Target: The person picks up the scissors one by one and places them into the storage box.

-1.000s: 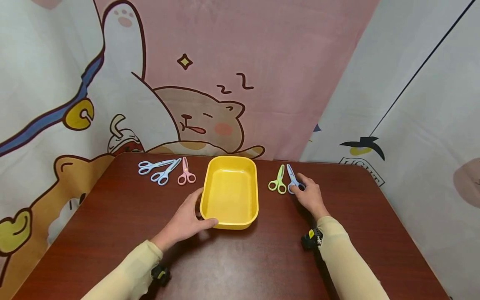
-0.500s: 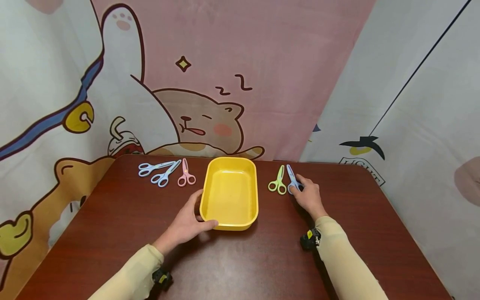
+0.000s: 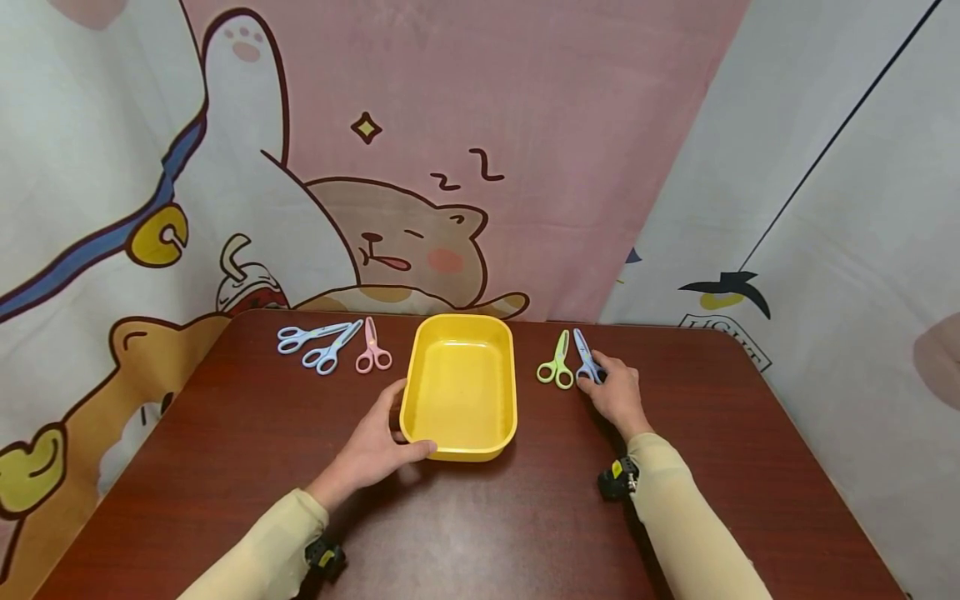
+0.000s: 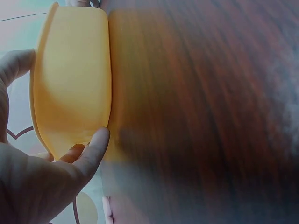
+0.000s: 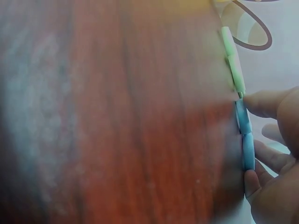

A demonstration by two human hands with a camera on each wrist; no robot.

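Observation:
A yellow plastic tray [image 3: 459, 392] stands on the table, and nothing lies in it. My left hand [image 3: 375, 440] grips its near left corner, the thumb along the near side and the fingers on the left side. In the left wrist view the thumb [image 4: 96, 147] lies against the tray's wall [image 4: 74, 65]. My right hand [image 3: 618, 396] pinches the handle loops of light blue scissors [image 3: 582, 346], which lie flat with blades pointing away. The right wrist view shows fingertips at both ends of the blue loops [image 5: 248, 151]. Green scissors [image 3: 555, 362] lie just left of them.
Left of the tray, near the back edge, lie pink scissors [image 3: 372, 346] and two light blue pairs, one farther back [image 3: 300, 333] and one nearer [image 3: 330, 350]. Behind the dark wooden table [image 3: 480, 533] hangs a printed cloth [image 3: 585, 150] with cartoon animals.
My right thumb and fingers have drawn in slightly on the blue scissors' loops. The left hand and the tray stay in place; the head view tilted a little at first.

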